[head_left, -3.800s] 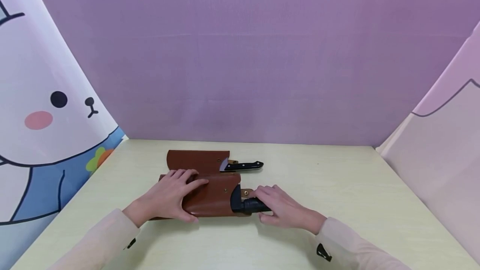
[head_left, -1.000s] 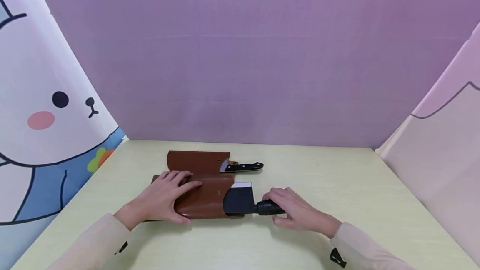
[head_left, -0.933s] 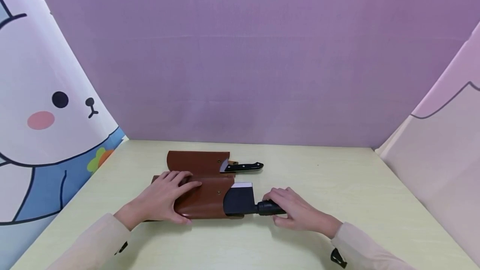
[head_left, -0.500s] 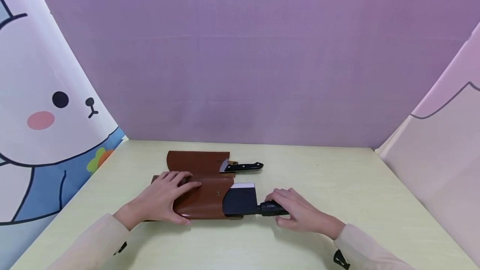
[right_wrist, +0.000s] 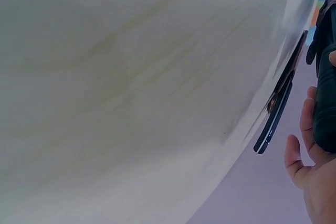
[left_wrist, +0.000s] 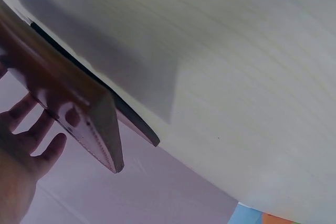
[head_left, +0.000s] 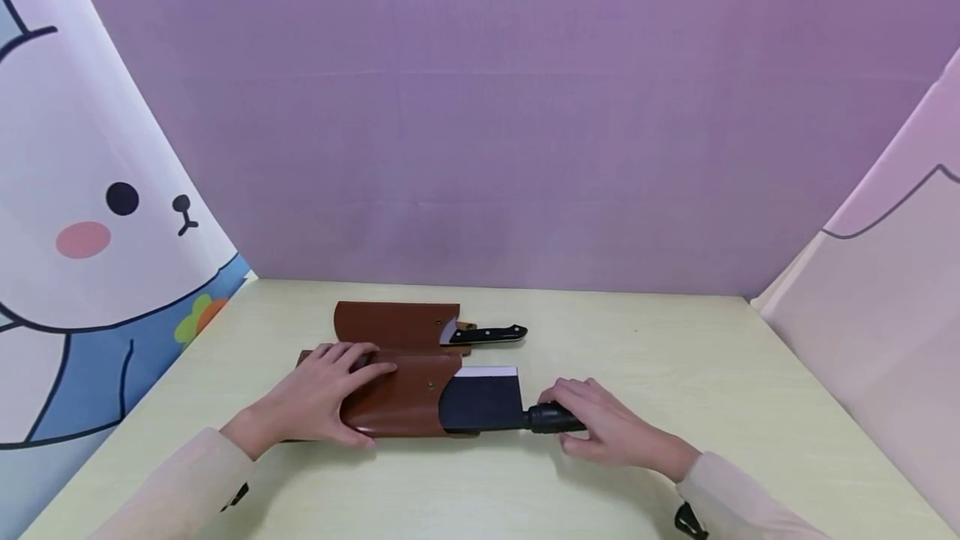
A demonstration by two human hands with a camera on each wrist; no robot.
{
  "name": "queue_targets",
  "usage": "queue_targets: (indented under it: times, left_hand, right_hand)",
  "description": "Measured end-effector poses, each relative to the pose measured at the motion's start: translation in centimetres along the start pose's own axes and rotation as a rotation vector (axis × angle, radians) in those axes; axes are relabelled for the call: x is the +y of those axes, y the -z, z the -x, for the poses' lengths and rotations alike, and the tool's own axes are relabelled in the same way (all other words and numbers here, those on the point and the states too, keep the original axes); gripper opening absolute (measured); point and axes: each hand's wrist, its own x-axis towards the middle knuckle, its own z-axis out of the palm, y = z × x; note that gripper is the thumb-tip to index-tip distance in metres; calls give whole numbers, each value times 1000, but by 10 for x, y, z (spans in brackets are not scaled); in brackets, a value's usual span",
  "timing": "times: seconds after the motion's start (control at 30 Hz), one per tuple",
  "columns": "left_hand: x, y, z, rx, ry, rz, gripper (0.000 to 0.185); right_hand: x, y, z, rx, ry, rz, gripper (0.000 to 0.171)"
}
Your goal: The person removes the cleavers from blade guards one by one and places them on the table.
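Your right grip is holding the cleaver by its handle, lower centre of frame, blade sitting partly inside the brown sheath. Your left grip is clasping the sheath.

The near sheath is reddish brown and the far sheath a similar brown, while the cleaver has a black handle and a black blade with a pale silvery band along its far edge, and the small knife has a black handle dotted with light rivets. The table is pale cream-yellow with faint grain streaks, the backdrop plain purple, and the sleeves beige. The left panel bears a whitish cartoon animal with a pink cheek, blue clothing and a green-and-orange flower.
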Motion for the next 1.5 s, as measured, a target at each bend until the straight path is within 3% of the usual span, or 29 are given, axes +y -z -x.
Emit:
queue_targets:
  times: [1.5]
  left_hand:
    - [-13,-2,13,-29,28,39,95]
  right_hand:
    - [11,8,18,-26,-36,-55,46]
